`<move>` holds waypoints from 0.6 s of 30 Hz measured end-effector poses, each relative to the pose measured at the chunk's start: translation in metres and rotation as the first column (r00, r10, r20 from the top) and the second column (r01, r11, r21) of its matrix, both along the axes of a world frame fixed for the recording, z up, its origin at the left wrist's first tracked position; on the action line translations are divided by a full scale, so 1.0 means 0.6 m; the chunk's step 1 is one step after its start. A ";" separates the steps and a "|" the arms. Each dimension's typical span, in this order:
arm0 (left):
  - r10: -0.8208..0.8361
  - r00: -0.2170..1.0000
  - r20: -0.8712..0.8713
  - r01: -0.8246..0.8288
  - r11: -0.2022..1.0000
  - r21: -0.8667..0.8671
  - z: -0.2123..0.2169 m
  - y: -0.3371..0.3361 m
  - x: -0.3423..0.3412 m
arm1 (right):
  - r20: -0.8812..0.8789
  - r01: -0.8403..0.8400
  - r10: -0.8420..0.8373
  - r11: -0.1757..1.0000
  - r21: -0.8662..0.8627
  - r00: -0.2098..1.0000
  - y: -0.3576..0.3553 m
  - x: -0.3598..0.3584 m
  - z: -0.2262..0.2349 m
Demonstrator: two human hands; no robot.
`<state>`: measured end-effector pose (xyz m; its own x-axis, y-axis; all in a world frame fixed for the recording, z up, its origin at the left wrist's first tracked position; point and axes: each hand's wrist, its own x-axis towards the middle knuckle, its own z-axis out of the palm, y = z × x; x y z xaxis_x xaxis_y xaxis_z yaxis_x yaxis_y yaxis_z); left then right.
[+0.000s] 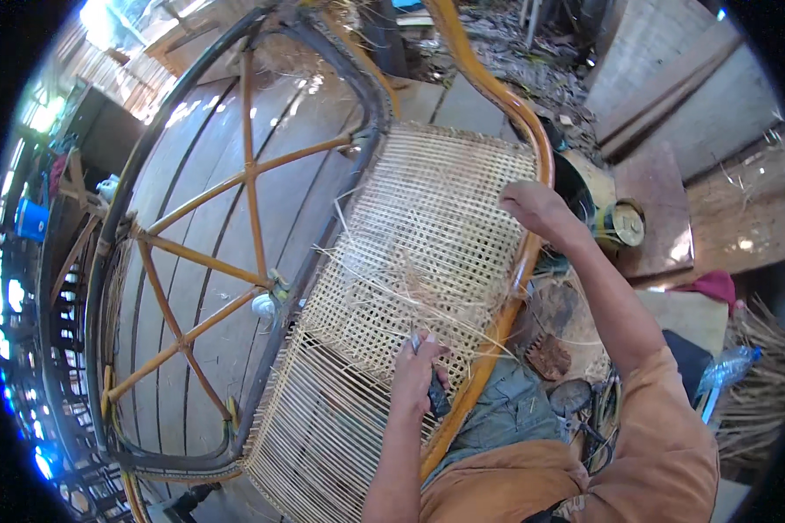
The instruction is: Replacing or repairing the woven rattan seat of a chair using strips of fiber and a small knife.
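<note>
A woven cane panel (445, 200) fills a rattan chair frame (539, 144), open-holed in its upper part and only parallel strands lower down. My left hand (417, 375) rests over the panel's lower part, closed round a dark-handled tool (439, 399) whose metal tip shows above the fingers. Up by the frame's right rail, my right hand (536, 209) hovers at the weave's edge with its fingers pinched together. Whatever lies between those fingertips is too small to tell. Loose cane strands (410, 305) lie across the middle of the weave, and several ends stick out at its left side.
To the left stands a dark curved frame (161, 113) with crossed rattan bars (249, 166). Beyond my right arm are a round can (624, 225), wooden boards (672, 96) and a plastic bottle (731, 368). A bundle of thin sticks (763, 392) lies at far right.
</note>
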<state>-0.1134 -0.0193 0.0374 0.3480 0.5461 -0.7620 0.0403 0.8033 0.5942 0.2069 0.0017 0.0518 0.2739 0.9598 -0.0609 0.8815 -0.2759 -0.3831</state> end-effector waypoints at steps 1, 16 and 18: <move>-0.073 0.997 -0.034 0.073 0.997 0.001 -0.012 0.004 -0.006 | -0.009 0.018 -0.018 1.000 -0.014 1.000 0.000 -0.011 0.006; -0.334 0.855 -0.397 0.481 0.797 0.366 0.024 0.078 0.075 | -0.376 0.464 -0.359 0.853 0.240 0.854 -0.275 0.025 -0.034; -0.298 0.837 -0.459 0.502 0.752 0.428 0.037 0.053 0.067 | -0.334 0.498 -0.447 0.864 0.079 0.830 -0.224 -0.032 -0.027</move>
<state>-0.0732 0.0122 0.0599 0.4000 0.7552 -0.5194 0.5661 0.2421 0.7880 0.1875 -0.1329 0.0354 0.6894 0.7207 -0.0727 0.4971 -0.5436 -0.6763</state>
